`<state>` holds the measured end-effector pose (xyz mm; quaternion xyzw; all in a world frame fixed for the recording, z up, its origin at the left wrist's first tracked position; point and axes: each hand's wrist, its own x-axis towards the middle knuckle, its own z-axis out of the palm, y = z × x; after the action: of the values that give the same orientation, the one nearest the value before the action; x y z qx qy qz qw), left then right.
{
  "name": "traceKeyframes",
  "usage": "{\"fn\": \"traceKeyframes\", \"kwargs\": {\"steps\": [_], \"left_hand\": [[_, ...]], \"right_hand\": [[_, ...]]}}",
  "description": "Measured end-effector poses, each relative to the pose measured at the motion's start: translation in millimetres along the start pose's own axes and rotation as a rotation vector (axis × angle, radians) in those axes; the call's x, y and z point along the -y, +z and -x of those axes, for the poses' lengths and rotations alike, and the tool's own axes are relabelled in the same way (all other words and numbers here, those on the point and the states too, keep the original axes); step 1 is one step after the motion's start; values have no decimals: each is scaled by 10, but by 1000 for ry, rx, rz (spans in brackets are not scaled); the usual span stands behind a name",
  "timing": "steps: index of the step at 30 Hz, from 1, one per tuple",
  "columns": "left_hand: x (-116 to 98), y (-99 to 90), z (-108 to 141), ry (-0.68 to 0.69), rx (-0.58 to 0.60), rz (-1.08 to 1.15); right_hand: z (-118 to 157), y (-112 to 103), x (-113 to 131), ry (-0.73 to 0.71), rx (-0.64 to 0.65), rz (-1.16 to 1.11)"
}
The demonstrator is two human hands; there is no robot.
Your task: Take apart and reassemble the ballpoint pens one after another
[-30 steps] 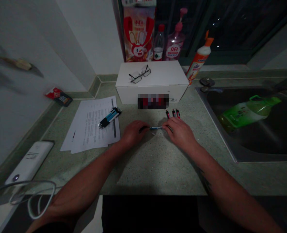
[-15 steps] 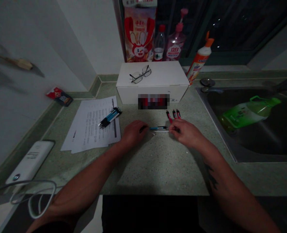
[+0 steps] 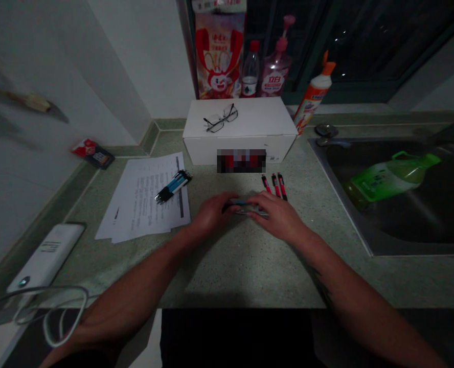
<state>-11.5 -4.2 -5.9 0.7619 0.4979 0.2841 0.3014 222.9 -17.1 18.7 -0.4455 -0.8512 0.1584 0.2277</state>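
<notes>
The person's left hand point(image 3: 215, 209) is gripping one end of a blue pen point(image 3: 241, 202), its fingers pinching closed around the dark part. The right hand point(image 3: 276, 214) is resting over the pen's other end, its thumb and fingers standing a little apart; whether they are pinching the pen, I cannot tell. The blue pen is lying sideways between the two hands, low over the surface point(image 3: 227, 266), in front of a white box point(image 3: 200, 148). A thin pale rod point(image 3: 243, 212) is lying just on the near side of the pen, its right end reaching under the right hand.

Three red pens point(image 3: 275, 185) are lying side by side just beyond the right hand, which is partly hiding the leftmost one. To the left, a bundle of blue and black pens point(image 3: 173, 187) is lying across printed papers point(image 3: 142, 220), well apart from the left hand. A pair of glasses point(image 3: 221, 120) is sitting on top of the box. Behind it, a red bag point(image 3: 220, 56), a clear bottle point(image 3: 250, 71) and a pink pump bottle point(image 3: 275, 76) are standing in a row, while an orange and white bottle point(image 3: 314, 99) is leaning beside the box. On the right, a green bottle point(image 3: 393, 179) is lying in the sink point(image 3: 349, 220).
</notes>
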Motion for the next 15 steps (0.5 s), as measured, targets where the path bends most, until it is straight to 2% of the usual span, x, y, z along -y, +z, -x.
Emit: {"fn": "traceKeyframes", "kwargs": {"steps": [3, 6, 8, 11, 15], "left_hand": [[-51, 36, 45, 51, 98, 82], [-89, 64, 72, 58, 143, 148], [-96, 66, 67, 53, 99, 166], [-88, 46, 41, 27, -27, 150], [-76, 4, 10, -43, -151, 156]], "right_hand": [[-2, 110, 108, -64, 19, -24], [-2, 167, 123, -50, 17, -27], [-6, 151, 89, -8, -10, -19], [-12, 83, 20, 69, -84, 4], [-14, 37, -31, 101, -158, -33]]}}
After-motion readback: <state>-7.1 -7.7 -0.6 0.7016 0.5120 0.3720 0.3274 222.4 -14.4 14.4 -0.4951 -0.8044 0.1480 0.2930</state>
